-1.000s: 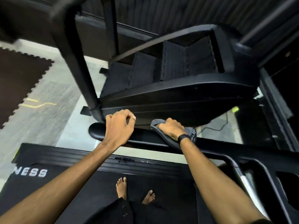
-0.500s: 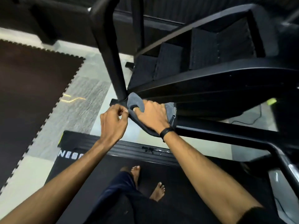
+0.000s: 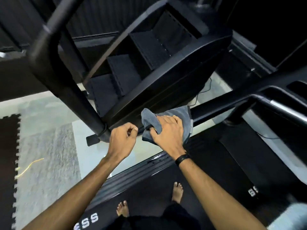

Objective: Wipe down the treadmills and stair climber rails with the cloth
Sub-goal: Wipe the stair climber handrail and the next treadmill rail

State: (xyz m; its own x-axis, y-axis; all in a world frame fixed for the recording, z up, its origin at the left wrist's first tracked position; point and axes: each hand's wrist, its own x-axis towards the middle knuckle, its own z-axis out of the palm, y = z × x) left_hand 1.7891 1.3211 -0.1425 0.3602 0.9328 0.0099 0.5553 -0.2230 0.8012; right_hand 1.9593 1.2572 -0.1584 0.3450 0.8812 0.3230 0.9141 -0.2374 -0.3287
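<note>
My right hand [image 3: 167,131] grips a grey cloth [image 3: 181,113] that is wrapped over the near end of the black treadmill handrail [image 3: 224,103]; my thumb is tucked into a fold of it. Just to its left, my left hand [image 3: 123,138] hovers with its fingers curled and nothing in it, off the rail. Behind both hands stands the black stair climber [image 3: 149,63], its thick side rail [image 3: 69,90] slanting down to a foot at the floor.
I stand barefoot on the black treadmill deck [image 3: 149,188]. A second rail and console frame [image 3: 274,103] sit at the right. Grey floor [image 3: 49,146] with a dark foam mat [image 3: 8,146] and a yellow cord [image 3: 29,166] lies to the left.
My right hand slid the cloth left along the handrail to its end. My left hand let go of the rail and now hangs curled beside it. The view swung to the right.
</note>
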